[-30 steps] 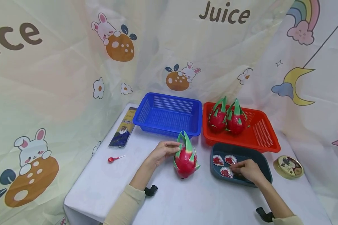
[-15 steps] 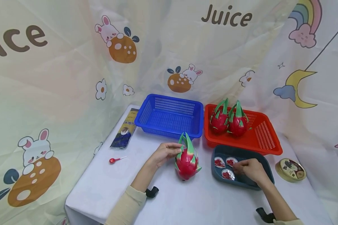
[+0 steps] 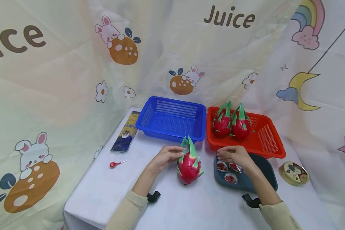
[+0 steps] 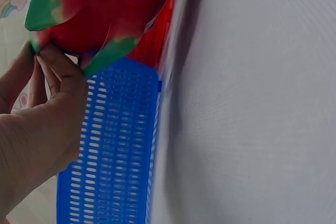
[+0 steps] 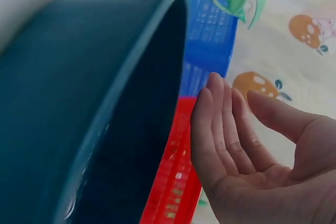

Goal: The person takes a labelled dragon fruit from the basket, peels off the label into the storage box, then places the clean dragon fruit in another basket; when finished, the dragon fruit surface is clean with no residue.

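Observation:
In the head view, a dragon fruit (image 3: 189,169) with green leaves is upright on the white table. My left hand (image 3: 169,157) is at its upper left; the left wrist view has thumb and fingers pinching a green leaf (image 4: 107,56) of it. My right hand (image 3: 236,157) is over the back left part of a dark teal tray (image 3: 264,166). Its slightly bent fingers and apart thumb hold nothing in the right wrist view. Inside the tray lie several round stickers, one of them (image 3: 231,178) nearest the front; the forearm hides part of the tray.
Behind stand a blue basket (image 3: 172,126) and a red basket (image 3: 265,135), the red one with two dragon fruits (image 3: 241,126) in it. A yellow round tin (image 3: 294,173) is at the right. A blue and gold packet (image 3: 126,134) and a red lollipop (image 3: 112,164) lie at the left.
My right hand has left the stickers inside the tray and moved up and left toward the tray's back left corner. My left hand stays at the dragon fruit.

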`<action>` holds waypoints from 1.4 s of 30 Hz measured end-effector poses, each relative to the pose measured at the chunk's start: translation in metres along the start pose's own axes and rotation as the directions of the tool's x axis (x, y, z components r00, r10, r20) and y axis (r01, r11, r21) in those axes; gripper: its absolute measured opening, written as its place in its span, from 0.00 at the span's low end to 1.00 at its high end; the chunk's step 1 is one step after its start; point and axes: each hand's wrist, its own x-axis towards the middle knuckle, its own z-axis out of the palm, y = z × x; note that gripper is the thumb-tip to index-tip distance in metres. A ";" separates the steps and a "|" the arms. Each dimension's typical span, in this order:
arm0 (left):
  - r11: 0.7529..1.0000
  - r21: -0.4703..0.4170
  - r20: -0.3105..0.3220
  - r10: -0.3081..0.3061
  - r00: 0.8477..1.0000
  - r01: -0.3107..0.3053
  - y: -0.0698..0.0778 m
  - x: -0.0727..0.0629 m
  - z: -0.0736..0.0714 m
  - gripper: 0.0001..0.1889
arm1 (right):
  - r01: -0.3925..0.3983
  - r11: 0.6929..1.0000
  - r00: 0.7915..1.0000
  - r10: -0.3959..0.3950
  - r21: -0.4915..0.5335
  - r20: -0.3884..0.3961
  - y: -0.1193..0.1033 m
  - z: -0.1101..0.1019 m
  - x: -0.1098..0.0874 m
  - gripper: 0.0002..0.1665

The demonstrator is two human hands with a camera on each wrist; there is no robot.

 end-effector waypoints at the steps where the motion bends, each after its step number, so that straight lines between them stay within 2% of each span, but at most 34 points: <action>1: 1.000 0.000 0.005 -0.001 1.000 0.001 0.000 0.000 0.000 0.18 | -0.003 1.000 1.000 0.003 0.017 0.004 -0.002 0.003 0.004 0.25; 12: 1.000 -0.005 -0.001 -0.010 1.000 0.010 -0.001 0.001 -0.002 0.17 | -0.023 0.993 0.997 0.015 0.115 0.070 -0.026 0.042 0.036 0.28; 19: 1.000 0.014 -0.004 -0.008 1.000 0.008 -0.002 0.000 -0.003 0.16 | -0.080 0.972 0.990 0.051 0.222 0.130 -0.037 0.064 0.047 0.25; 27: 1.000 -0.002 -0.014 -0.017 1.000 0.017 0.001 -0.001 -0.002 0.16 | -0.105 0.961 0.984 0.064 0.257 0.166 -0.039 0.067 0.053 0.23; 34: 1.000 0.006 -0.011 -0.011 1.000 0.011 -0.001 0.000 -0.003 0.16 | -0.122 0.950 0.982 0.073 0.287 0.174 -0.031 0.071 0.061 0.23; 42: 1.000 0.017 0.018 -0.020 1.000 0.019 -0.001 0.001 -0.005 0.17 | -0.156 0.913 0.972 0.074 0.377 0.221 -0.025 0.071 0.058 0.23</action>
